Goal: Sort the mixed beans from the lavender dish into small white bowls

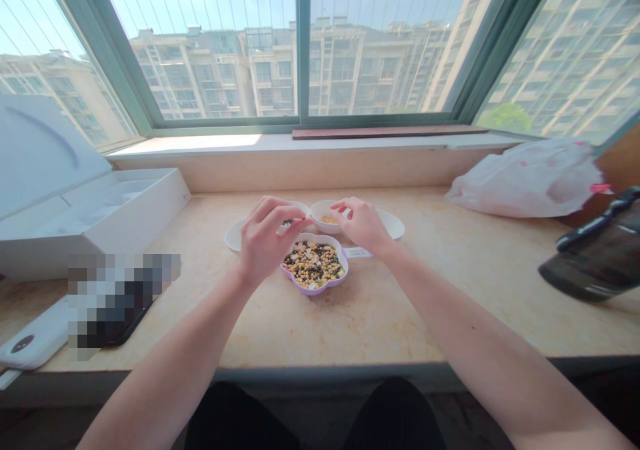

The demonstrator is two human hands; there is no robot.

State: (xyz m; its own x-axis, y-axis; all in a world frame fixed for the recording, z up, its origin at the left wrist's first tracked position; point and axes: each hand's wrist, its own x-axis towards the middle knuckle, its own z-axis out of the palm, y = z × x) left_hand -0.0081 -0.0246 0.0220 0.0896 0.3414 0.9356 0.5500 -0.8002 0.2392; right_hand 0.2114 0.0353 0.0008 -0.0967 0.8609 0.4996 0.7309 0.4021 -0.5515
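A purple-rimmed, petal-shaped bowl (314,291) stands in the middle of the counter, filled with mixed black beans, yellow beans and pale flat seeds. Just left of and above it is my left hand (267,237), thumb and forefinger pinched together beside a small white bowl (300,206) with black beans. Whatever lies in that pinch is too small to make out. Over another white bowl (320,205), which holds some yellow beans, my right hand (364,223) has its fingers bent downward and slightly apart. White dishes, one at the left (233,235) and one at the right (393,225), are partly covered by my hands.
An open white box (120,220) stands at the left, with a phone-like dark object (131,323) and a white device (37,337) in front. A white label (357,253) lies near the bowls. Rightward are a plastic bag (525,180) and a dark jug (595,257). Windows rise behind.
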